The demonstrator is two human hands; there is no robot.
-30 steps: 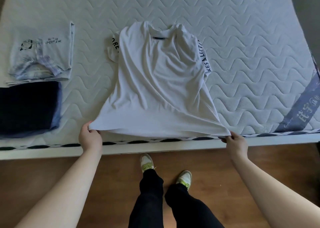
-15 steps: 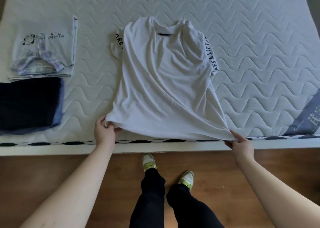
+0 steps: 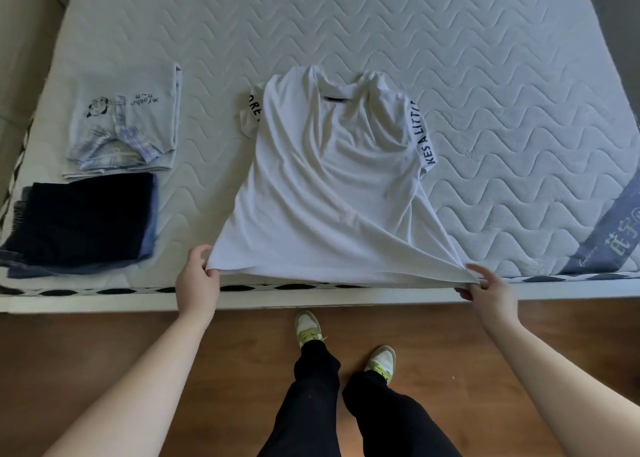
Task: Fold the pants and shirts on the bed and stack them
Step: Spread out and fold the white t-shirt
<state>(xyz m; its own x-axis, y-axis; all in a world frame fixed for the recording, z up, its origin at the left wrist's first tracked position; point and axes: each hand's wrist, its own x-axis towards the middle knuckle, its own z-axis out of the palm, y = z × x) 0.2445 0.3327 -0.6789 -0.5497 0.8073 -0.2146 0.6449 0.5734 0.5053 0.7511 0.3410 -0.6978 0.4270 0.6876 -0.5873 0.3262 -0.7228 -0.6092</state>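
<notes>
White shirt (image 3: pixel 332 193) is lying spread on the bed (image 3: pixel 485 75), collar away; left hand (image 3: pixel 195 285) and right hand (image 3: pixel 490 292) are each pinching a hem corner at the near edge.

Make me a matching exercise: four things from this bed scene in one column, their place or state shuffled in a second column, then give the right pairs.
Things
1. white T-shirt
2. dark folded pants
3. pale printed shirt
4. left hand

Places or states
A. folded, on the far side of the dark pile
B. pinching a hem corner
C. spread flat at mid-mattress, sleeves tucked in
D. stacked at the mattress's near left corner

Pairs: 1-C, 2-D, 3-A, 4-B
</notes>
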